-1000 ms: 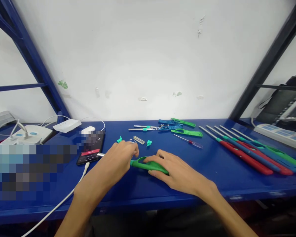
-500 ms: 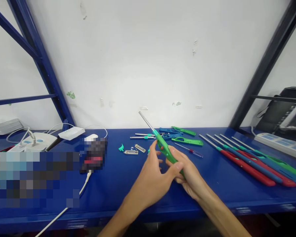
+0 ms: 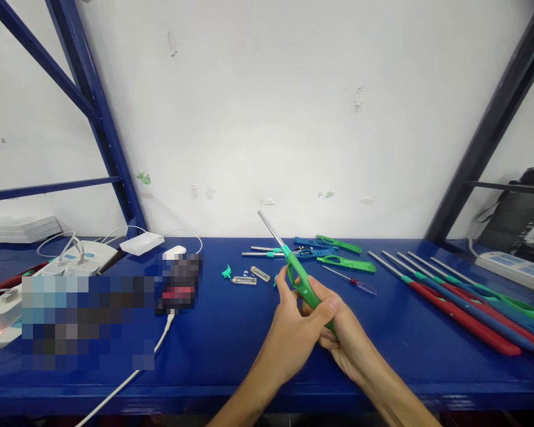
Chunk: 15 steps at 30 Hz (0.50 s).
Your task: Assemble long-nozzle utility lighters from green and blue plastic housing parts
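The green lighter has just been tilted up over the desk, tip toward its far edge, handle clasped by left hand and right hand, seemingly steadied.

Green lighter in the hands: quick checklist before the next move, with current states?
1. Left hand and right hand both on the green lighter: ok.
2. Metal tube angled up, its tip clear of the fingers: ok.
3. Handle seam closed along its full length: cannot tell, the hands cover the lower part.
4. Screwdriver on the table, apart from both hands: ok.
5. Two clear cartridges on the table, apart from the hands: ok.
6. Teal piece beside the left hand fully visible: not ok, partly hidden.
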Tool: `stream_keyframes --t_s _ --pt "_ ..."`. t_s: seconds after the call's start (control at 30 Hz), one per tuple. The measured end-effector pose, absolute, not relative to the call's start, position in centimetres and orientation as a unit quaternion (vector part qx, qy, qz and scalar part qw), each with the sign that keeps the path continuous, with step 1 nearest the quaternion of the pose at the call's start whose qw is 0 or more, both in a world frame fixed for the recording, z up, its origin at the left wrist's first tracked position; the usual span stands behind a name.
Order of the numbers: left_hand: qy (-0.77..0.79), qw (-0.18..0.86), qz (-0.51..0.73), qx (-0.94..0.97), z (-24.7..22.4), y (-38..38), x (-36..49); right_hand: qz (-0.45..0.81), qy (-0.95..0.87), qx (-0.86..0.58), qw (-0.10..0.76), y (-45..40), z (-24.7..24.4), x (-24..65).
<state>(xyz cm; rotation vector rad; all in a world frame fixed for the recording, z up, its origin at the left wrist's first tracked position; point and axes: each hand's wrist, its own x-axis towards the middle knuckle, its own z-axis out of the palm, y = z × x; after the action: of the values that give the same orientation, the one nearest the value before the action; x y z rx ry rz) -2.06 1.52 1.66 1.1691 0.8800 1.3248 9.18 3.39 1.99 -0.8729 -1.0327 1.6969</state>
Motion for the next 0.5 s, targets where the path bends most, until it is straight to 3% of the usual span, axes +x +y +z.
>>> stream_keyframes --t_s 0.2,0.5 --pt "0.391 0.522 0.587 0.48 1.5 1.4 -1.4 0.72 -0.392 -0.318 0.475 3.4 2.4 9.6" --pt "0.306 0.531 0.691 0.384 5.4 3.6 -6.5 0.776 -0.465 -0.244 0.349 2.2 3.1 9.1"
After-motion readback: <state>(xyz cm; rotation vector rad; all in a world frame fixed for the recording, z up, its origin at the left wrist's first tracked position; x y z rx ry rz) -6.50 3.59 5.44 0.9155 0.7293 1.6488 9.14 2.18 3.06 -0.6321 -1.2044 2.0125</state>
